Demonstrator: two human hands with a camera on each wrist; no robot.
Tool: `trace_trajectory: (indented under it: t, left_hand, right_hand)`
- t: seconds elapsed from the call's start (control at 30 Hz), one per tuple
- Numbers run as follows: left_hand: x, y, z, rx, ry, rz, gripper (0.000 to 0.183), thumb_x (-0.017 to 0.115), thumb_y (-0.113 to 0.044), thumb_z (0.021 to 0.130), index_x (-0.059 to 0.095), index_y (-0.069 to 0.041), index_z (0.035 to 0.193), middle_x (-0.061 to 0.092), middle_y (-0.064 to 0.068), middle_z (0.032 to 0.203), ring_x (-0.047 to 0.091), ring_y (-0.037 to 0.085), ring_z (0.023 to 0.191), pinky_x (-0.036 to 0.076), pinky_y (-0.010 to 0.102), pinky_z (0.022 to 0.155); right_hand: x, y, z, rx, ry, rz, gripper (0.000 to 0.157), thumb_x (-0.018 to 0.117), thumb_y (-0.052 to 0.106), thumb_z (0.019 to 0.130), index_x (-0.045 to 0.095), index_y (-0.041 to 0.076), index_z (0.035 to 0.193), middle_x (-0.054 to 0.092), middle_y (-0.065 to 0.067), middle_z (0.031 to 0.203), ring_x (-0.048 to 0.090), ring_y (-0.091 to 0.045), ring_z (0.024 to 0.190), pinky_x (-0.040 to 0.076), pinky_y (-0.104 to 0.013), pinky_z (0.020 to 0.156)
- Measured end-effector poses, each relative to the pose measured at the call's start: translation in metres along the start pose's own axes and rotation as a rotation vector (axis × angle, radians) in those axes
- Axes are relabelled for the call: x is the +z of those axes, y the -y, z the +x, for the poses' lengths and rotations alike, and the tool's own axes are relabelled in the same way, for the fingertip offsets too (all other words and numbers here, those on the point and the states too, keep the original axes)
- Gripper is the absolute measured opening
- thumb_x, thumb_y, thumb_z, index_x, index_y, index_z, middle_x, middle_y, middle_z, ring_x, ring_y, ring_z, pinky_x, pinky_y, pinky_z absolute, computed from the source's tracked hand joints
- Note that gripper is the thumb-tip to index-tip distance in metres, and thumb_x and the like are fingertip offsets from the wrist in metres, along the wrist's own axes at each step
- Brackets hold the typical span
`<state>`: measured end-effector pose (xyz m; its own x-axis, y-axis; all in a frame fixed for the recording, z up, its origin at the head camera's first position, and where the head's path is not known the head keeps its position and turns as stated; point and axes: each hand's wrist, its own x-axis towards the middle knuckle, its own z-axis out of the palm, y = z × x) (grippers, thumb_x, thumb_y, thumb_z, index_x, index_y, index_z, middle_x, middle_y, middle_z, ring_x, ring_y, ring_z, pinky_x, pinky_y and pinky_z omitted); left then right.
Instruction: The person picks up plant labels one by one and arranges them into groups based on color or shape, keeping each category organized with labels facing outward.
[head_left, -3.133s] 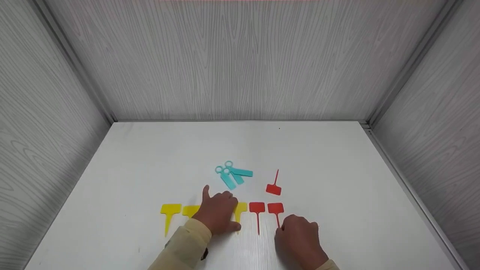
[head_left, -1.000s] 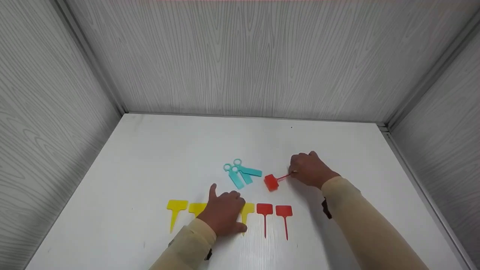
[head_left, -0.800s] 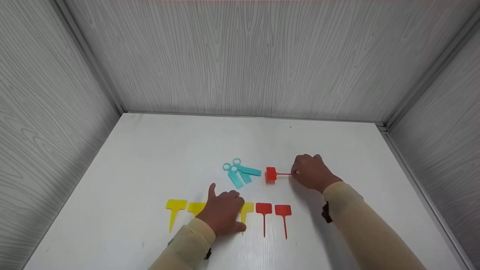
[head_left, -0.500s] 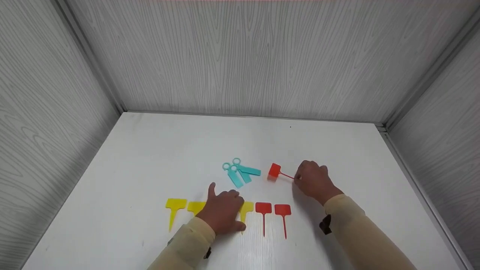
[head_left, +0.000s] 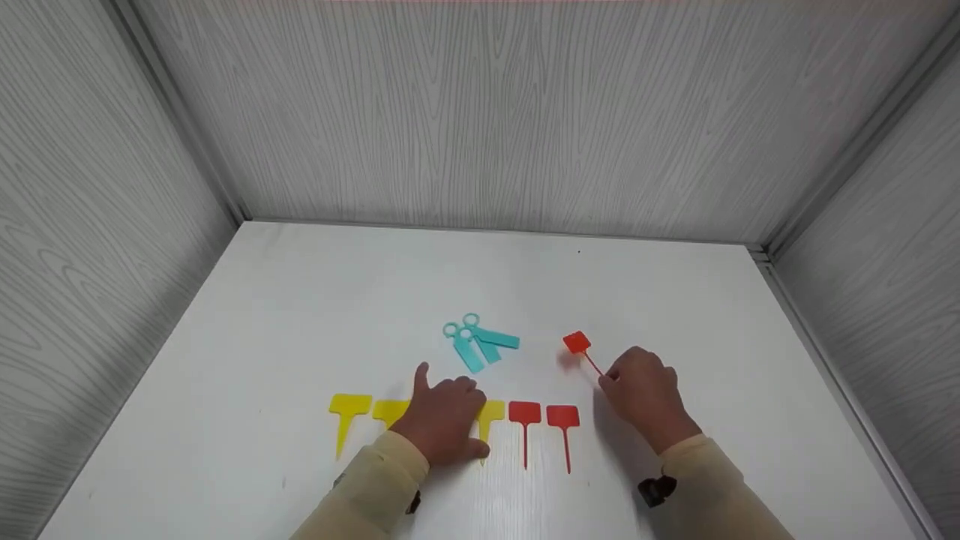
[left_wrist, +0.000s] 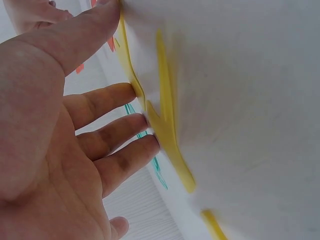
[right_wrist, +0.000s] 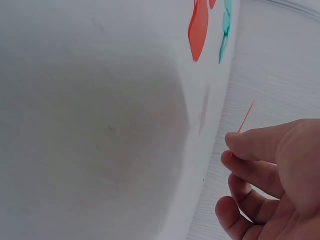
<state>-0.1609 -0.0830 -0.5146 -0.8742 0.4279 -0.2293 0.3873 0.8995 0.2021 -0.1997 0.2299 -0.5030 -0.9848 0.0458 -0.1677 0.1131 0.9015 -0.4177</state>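
Toward the table's right side, well apart from its edge, I'm seeing the right hand [head_left: 646,394] pinching a red T-shaped plant label [head_left: 577,342] by its thin stem between thumb and index finger, other fingers curling. Its plate is pointing at the back edge; the label is hovering, casting a shadow on the table [head_left: 300,300]. Nearer the front, the left hand [head_left: 441,420] is resting with fingers fairly straight and spreading, gripping nothing: thumb and index are touching the rightmost yellow plant label [head_left: 492,410]. Other fingertips are lying by the middle yellow plant label [head_left: 388,412]; contact there, I'm not able to tell. Leftmost yellow plant label [head_left: 350,405] is lying nearest the table's left edge. Along the same row, further right, two flat red plant labels [head_left: 524,412] are lying just beside each other, stems pointing at the front edge like the yellow ones. Between row and back edge, three teal ring-ended tags [head_left: 468,355] are fanning out, rings bunching together. Beige sleeves [head_left: 367,480] are covering both forearms. Behind the back edge, a grey wood-grain wall [head_left: 480,112] is rising.
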Motion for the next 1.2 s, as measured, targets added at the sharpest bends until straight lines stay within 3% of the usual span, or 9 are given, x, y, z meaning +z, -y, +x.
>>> trace_trajectory:
  t: [0.2,0.4,0.7,0.77,0.97,1.13,1.2]
  left_hand:
    - [0.001,0.0,0.001,-0.001,-0.004,-0.005,0.075,0.095,-0.055,0.083,0.071,-0.019,0.144,0.07,0.004,0.146,0.063,0.03,0.136,0.015,0.082,0.126]
    - [0.001,0.003,-0.001,-0.011,-0.008,-0.009,0.075,0.095,-0.055,0.083,0.072,-0.019,0.144,0.07,0.005,0.147,0.063,0.031,0.137,0.015,0.083,0.126]
    - [-0.002,0.0,-0.005,-0.012,-0.027,-0.005,0.074,0.096,-0.053,0.083,0.071,-0.019,0.144,0.071,0.004,0.146,0.064,0.029,0.135,0.017,0.081,0.126]
    - [-0.002,0.0,-0.006,-0.013,-0.03,-0.004,0.074,0.096,-0.052,0.083,0.071,-0.019,0.145,0.071,0.004,0.146,0.064,0.029,0.135,0.017,0.08,0.126]
    - [-0.004,-0.001,-0.006,-0.004,-0.041,-0.01,0.072,0.095,-0.053,0.084,0.072,-0.018,0.142,0.071,0.006,0.145,0.065,0.03,0.134,0.018,0.08,0.126]
    - [-0.006,-0.001,-0.008,-0.005,-0.039,-0.018,0.072,0.095,-0.052,0.083,0.072,-0.017,0.142,0.071,0.006,0.144,0.064,0.03,0.133,0.018,0.081,0.126]
    - [-0.006,-0.001,-0.008,-0.008,-0.036,-0.018,0.072,0.095,-0.052,0.084,0.072,-0.017,0.143,0.07,0.006,0.145,0.064,0.03,0.134,0.018,0.081,0.126]
  right_hand:
    - [0.007,-0.006,-0.026,0.037,-0.064,0.01,0.018,0.079,0.018,0.099,0.078,0.001,0.101,0.07,-0.011,0.096,0.065,-0.03,0.089,0.056,-0.054,0.086]
    - [0.016,-0.004,-0.04,0.08,-0.057,0.03,0.016,0.079,0.015,0.097,0.077,-0.001,0.099,0.068,-0.009,0.088,0.064,-0.029,0.083,0.055,-0.054,0.084]
    - [0.015,-0.007,-0.057,-0.13,-0.233,-0.238,0.015,0.08,0.011,0.094,0.083,-0.001,0.085,0.073,-0.015,0.09,0.069,-0.034,0.081,0.06,-0.053,0.073]
    - [0.012,-0.007,-0.06,-0.106,-0.198,-0.198,0.014,0.08,0.011,0.094,0.082,-0.002,0.087,0.072,-0.013,0.089,0.068,-0.032,0.078,0.059,-0.053,0.075]
    - [0.004,-0.007,-0.07,0.097,-0.02,0.048,0.02,0.075,0.015,0.099,0.08,-0.003,0.103,0.07,-0.009,0.093,0.062,-0.025,0.079,0.056,-0.049,0.075]
    - [0.008,-0.006,-0.076,0.191,0.096,0.103,0.017,0.073,0.017,0.101,0.078,0.002,0.099,0.066,-0.008,0.082,0.062,-0.025,0.071,0.055,-0.037,0.063]
    - [0.011,-0.004,-0.079,0.196,0.136,0.088,0.015,0.073,0.017,0.1,0.076,0.004,0.095,0.064,-0.007,0.08,0.062,-0.025,0.072,0.055,-0.04,0.068]
